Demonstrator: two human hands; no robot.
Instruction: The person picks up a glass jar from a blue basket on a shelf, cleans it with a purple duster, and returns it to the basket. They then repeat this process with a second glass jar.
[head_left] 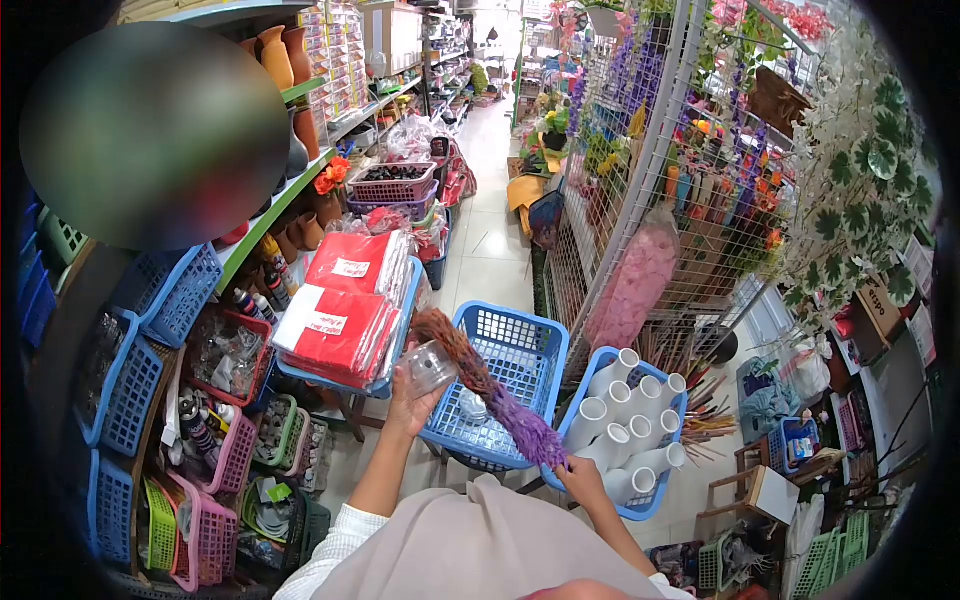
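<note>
L hand (404, 408) grips clr tub (430, 370), R hand (584, 480) duster (497, 397), hiding pt of blue bskt (522, 348)

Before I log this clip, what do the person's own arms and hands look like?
The left hand and right hand are bare, with no gloves or watch visible. The left sleeve is white with a fine textured pattern, ending on the forearm; the right sleeve, also white, barely shows.
</note>
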